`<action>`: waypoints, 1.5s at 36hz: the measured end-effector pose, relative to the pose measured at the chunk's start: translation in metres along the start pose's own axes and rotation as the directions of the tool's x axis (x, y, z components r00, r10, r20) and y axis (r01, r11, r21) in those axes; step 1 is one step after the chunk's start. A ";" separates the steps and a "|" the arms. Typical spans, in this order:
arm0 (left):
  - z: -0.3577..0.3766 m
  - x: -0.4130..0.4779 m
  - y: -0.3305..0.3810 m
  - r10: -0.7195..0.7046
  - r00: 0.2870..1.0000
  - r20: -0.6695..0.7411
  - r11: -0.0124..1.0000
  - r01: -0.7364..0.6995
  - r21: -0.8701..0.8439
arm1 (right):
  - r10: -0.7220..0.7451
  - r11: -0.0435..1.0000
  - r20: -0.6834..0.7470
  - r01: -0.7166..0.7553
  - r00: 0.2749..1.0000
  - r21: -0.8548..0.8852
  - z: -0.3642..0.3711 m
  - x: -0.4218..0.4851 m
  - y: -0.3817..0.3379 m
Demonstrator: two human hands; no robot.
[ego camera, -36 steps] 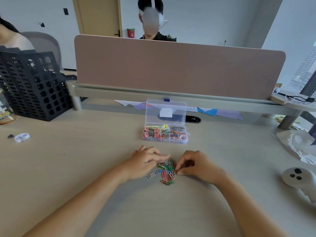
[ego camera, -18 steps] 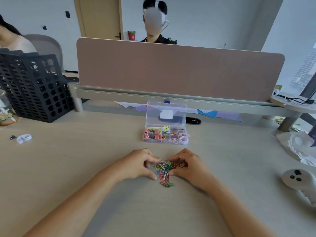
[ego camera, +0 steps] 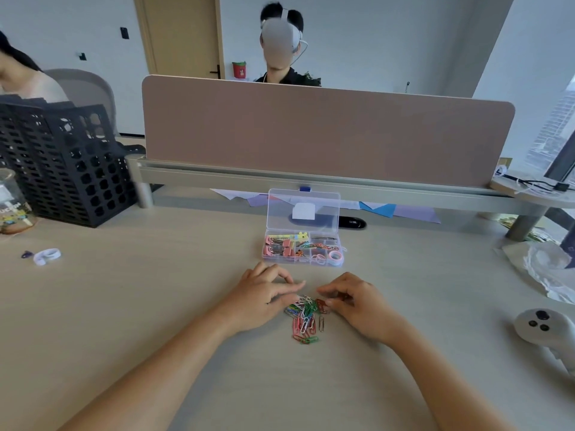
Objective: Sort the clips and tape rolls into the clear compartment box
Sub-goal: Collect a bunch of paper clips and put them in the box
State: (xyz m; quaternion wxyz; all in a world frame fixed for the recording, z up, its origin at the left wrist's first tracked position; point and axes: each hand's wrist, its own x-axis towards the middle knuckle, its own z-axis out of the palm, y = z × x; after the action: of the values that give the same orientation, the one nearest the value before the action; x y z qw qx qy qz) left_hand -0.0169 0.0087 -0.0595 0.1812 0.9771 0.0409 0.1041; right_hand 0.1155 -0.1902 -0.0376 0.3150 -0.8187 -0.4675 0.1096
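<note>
A pile of coloured paper clips (ego camera: pixel 306 318) lies on the table right in front of me. My left hand (ego camera: pixel 264 298) rests against the pile's left side, fingers spread, tips touching the clips. My right hand (ego camera: pixel 357 303) is curled at the pile's right edge and pinches a few red clips. Beyond the hands stands the clear compartment box (ego camera: pixel 303 261) with its lid (ego camera: pixel 303 209) upright. It holds pink binder clips (ego camera: pixel 280 247) on the left, loose clips in the middle and pink and white tape rolls (ego camera: pixel 334 257) at the front right.
A white tape roll (ego camera: pixel 46 256) lies far left, near a black mesh basket (ego camera: pixel 62 163) and a glass jar (ego camera: pixel 12 203). A white controller (ego camera: pixel 541 328) and crumpled plastic (ego camera: pixel 547 269) sit at right. A desk divider (ego camera: pixel 326 135) stands behind the box, with a person beyond it.
My hands have moved slightly apart, so more of the pile shows between them. The right hand has drawn a few red clips toward the pile's right edge.
</note>
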 end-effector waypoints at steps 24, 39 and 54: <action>-0.033 -0.020 0.003 -0.071 0.958 0.278 0.951 0.149 -0.270 | 0.126 0.992 0.043 -0.126 0.991 -0.003 -0.009 -0.021 -0.026; -0.026 -0.019 0.040 -0.240 0.962 0.129 0.965 0.250 -0.073 | 0.088 0.993 0.088 -0.080 0.992 -0.087 0.006 -0.018 -0.025; -0.016 -0.015 0.037 -0.231 0.973 -0.024 0.945 0.218 -0.243 | 0.045 0.989 -0.022 -0.042 0.999 0.139 0.018 -0.010 -0.025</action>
State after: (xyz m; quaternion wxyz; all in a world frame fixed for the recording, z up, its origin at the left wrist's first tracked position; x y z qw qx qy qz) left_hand -0.0332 -0.0223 -0.0338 0.3069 0.9341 0.1437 0.1124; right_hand 0.0843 -0.1818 -0.0370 0.3742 -0.8062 -0.4368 0.1385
